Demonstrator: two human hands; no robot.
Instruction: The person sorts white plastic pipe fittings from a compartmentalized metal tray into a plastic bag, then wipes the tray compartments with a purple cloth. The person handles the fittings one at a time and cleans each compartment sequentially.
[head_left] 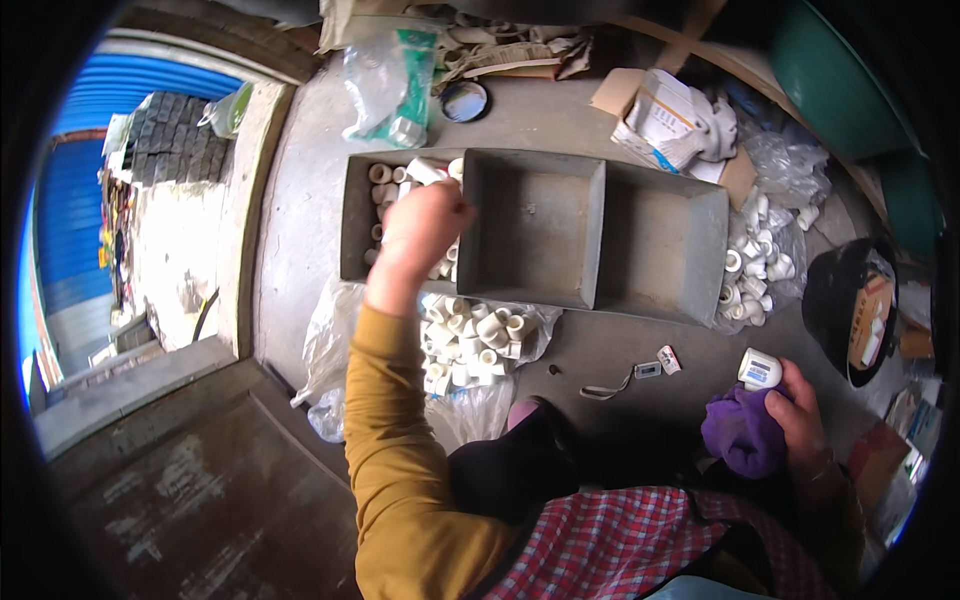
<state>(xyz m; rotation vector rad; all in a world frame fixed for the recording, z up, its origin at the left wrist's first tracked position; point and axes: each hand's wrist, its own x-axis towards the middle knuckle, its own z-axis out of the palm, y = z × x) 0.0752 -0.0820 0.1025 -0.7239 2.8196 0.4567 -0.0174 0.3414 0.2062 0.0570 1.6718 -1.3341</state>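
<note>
From above, we see the left hand (425, 222) over the grey tray (540, 232) of white fittings (384, 182), fingers curled, perhaps pinching one. The right hand (800, 415) grips a fitting (759, 369) and purple cloth (742, 432).

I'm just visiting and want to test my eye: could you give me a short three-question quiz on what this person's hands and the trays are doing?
1. True or false: the left hand reaches over the left tray, which holds white fittings.
2. What does the right hand hold? A) a black lid B) a white fitting with a purple cloth C) a green bag
3. Which looks empty of fittings: the left tray or the middle tray?

Key
1. True.
2. B: a white fitting at the fingertips, the purple cloth in the palm.
3. The middle tray; only its grey floor shows.
</note>
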